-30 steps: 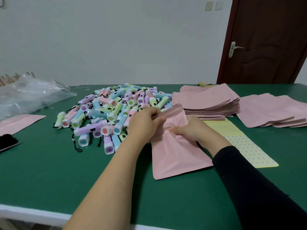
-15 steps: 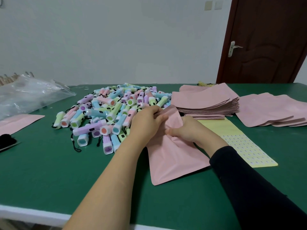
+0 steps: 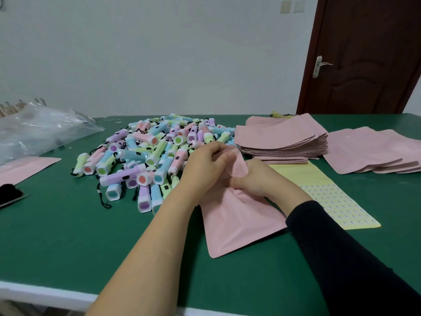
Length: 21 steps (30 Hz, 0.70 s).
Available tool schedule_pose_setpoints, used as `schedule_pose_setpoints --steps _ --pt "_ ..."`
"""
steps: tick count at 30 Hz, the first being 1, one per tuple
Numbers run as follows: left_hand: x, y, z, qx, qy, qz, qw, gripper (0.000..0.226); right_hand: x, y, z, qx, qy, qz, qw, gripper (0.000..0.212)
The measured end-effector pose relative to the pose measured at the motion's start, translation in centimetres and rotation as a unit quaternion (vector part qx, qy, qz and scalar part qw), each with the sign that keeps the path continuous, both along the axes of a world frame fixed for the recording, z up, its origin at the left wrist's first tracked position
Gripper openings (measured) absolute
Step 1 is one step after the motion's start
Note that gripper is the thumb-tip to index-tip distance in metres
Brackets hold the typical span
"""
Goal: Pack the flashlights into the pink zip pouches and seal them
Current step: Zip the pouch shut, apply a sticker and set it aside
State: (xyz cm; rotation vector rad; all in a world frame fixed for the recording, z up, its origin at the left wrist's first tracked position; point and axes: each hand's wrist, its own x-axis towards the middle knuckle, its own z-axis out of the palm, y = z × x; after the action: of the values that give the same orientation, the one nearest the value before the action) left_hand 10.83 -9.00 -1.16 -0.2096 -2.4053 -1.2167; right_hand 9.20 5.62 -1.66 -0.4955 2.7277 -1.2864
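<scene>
Head view: the left hand (image 3: 205, 166) and right hand (image 3: 258, 179) pinch the mouth of a pink zip pouch (image 3: 239, 224) on the tabletop (image 3: 68, 236), beside the flashlight pile (image 3: 155, 153). The zip likely wants even fingertip pressure, worked along one edge.

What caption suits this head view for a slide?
Left hand and right hand grip a pink zip pouch beside heaped flashlights.

A pale wall (image 3: 159, 53) stood behind the green table (image 3: 57, 236); a dark door (image 3: 369, 42) with a steel handle (image 3: 319, 66) at right; two switches (image 3: 292, 6) beside it.
</scene>
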Motion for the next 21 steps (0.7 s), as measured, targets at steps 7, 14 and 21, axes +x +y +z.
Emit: schedule_pose_setpoints --steps 7,14,21 --pt "0.01 0.39 0.10 -0.003 0.007 0.011 1.000 0.018 0.13 -0.18 0.06 0.034 0.012 0.012 0.999 0.024" --pt "-0.14 0.01 -0.07 -0.004 -0.009 0.016 1.000 0.005 0.04 -0.02 0.07 0.015 0.002 0.008 1.000 0.018" --pt "-0.29 -0.58 -0.19 -0.032 -0.033 0.019 0.999 0.023 -0.05 0.29 -0.10 -0.018 -0.008 0.022 1.000 0.015"
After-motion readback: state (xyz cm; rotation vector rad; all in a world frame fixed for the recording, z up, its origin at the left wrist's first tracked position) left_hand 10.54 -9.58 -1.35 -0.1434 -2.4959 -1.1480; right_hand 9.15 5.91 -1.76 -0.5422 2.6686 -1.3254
